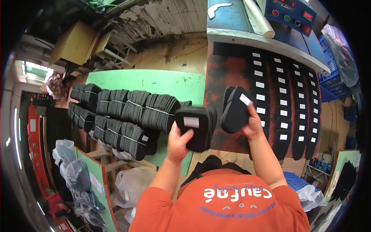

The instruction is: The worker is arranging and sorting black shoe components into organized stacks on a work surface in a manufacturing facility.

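Observation:
My left hand (178, 143) grips a thick stack of black insole-like pads (198, 137), thumb across the top one below its white label. To the right, my right hand (253, 125) holds a couple of similar black pads (234, 116); the upper one has a white label near my thumb. They are above the dark red-brown work surface (228, 63). Beside my right hand, overlapping rows of labelled black pads (282, 145) cover that surface. Left of my left hand, tied bundles of black pads (136, 106) stand on edge in two rows on the green table (177, 79).
A blue machine with a button panel (288, 17) stands at the far right, its pale-edged bed (266, 38) over the rows' far end. Blue crates (332, 75) are right of it. A cardboard box (73, 42) is far left. Plastic bags (133, 185) hang near left; a person in red (58, 205) is beyond.

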Demonstrator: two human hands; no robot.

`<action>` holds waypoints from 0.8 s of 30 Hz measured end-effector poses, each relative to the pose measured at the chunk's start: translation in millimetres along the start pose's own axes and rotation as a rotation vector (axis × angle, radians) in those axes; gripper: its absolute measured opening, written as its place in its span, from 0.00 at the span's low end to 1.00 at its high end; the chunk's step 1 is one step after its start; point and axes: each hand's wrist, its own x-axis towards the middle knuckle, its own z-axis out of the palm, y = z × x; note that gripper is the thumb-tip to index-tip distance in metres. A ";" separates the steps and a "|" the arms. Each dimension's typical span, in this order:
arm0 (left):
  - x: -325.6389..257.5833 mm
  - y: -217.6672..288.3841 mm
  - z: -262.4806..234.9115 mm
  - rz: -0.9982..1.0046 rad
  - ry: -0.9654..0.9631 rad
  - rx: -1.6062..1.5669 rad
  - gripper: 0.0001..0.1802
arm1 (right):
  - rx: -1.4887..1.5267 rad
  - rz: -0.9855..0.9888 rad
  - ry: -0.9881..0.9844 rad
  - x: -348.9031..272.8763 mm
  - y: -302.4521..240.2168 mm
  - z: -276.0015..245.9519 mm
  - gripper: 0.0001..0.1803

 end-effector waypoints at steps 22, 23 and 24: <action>-15.8 -20.1 5.4 0.258 0.237 0.920 0.08 | -0.264 0.103 -0.168 -41.6 10.6 20.5 0.21; 1.1 -22.6 26.3 0.173 0.198 0.809 0.07 | -0.273 0.058 -0.145 -40.2 10.3 20.7 0.22; 14.9 -30.2 31.7 0.228 0.188 0.822 0.07 | -0.280 0.032 -0.125 -38.2 10.9 23.7 0.23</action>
